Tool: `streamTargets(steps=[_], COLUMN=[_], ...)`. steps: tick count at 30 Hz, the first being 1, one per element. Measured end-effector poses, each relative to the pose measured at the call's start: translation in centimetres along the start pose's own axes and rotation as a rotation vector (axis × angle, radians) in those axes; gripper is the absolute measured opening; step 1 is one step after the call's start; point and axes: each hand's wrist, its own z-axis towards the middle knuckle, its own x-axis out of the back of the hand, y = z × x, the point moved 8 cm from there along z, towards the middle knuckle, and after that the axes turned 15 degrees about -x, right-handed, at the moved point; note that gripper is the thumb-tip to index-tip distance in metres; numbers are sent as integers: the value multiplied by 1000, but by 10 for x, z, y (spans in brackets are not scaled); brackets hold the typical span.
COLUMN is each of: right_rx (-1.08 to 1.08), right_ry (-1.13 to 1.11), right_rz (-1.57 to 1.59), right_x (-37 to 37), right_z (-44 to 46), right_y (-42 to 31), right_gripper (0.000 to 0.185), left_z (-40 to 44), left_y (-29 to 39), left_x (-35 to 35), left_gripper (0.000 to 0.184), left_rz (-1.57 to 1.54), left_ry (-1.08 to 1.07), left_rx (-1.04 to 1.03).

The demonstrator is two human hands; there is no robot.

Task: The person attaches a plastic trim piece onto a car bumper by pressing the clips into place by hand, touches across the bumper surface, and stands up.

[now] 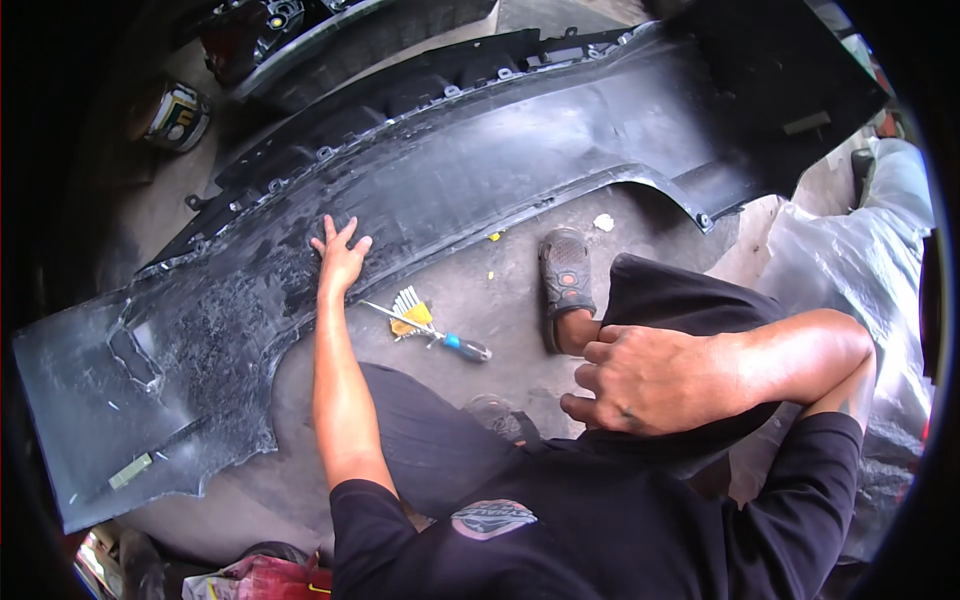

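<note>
A long black car bumper (450,190) with scuffed, whitish patches stretches from the lower left to the upper right. My left hand (342,255) rests on its surface left of centre, fingers spread and holding nothing. Near my right knee is my right hand (640,380), its fingers curled; whatever they may hold is hidden. A screwdriver (465,347) with a blue and black handle lies on the floor below the bumper, beside a set of hex keys (410,312) in a yellow holder.
A can (178,117) stands at the upper left, behind the bumper. Clear plastic sheeting (850,250) covers the right side. My sandalled foot (568,285) is on the floor near a small white scrap (603,222). A red bag (260,578) lies at the bottom left.
</note>
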Motion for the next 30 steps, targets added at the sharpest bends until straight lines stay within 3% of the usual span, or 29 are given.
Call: streamTargets(steps=[30], right_rx=[16], right_ry=[-40], right_rz=[-64], right_x=[-2], right_z=[-1], right_y=[-3], right_gripper=[28], left_z=[0], left_y=[-2], left_x=[-2], left_gripper=[63], left_rz=[-12], left_ry=[11], left_rx=[-2])
